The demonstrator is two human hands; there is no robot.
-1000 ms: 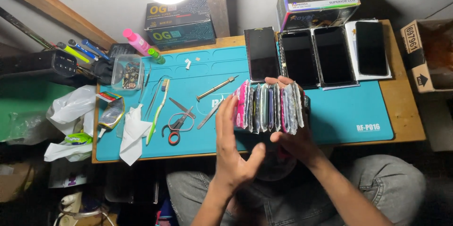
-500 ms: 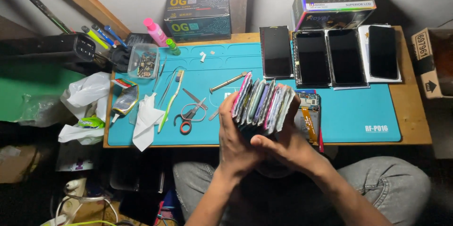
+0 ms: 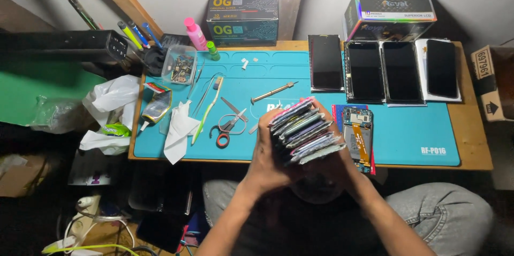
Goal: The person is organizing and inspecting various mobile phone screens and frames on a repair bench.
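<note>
Since the earlier frames the fanned stack of thin multicoloured phone back covers [image 3: 306, 133] has tilted over: its edges stood near upright before, now they slant down to the right, and the two hands have closed in tighter around it. The stack is held up over the front edge of the teal rubber work mat [image 3: 407, 127], in front of the person's lap.

Left hand [image 3: 270, 157] grasps the stack from its left side, fingers wrapped on the lower edge. Right hand [image 3: 334, 162] is mostly hidden under and behind the stack, supporting it from the right; its grip is on the stack, finger detail cannot be told.

Just right of the stack, lying on the mat, is an opened phone with exposed circuit board and orange flex cable [image 3: 357, 137]. At the mat's back right, four dark rectangular phone screens [image 3: 383, 69] lie side by side. Left of the hands: orange-handled scissors [image 3: 227, 127], a green-handled toothbrush [image 3: 206, 111], metal tweezers [image 3: 199, 94], a brass-coloured screwdriver [image 3: 273, 92], a white crumpled tissue [image 3: 179, 127]. A clear plastic tray of small parts [image 3: 181, 65] sits at the mat's back left corner, with a pink bottle [image 3: 195, 33] just behind it. Two printed cardboard boxes [image 3: 243, 16] stand against the wall. Wooden desk [image 3: 474, 127] under the mat.
</note>
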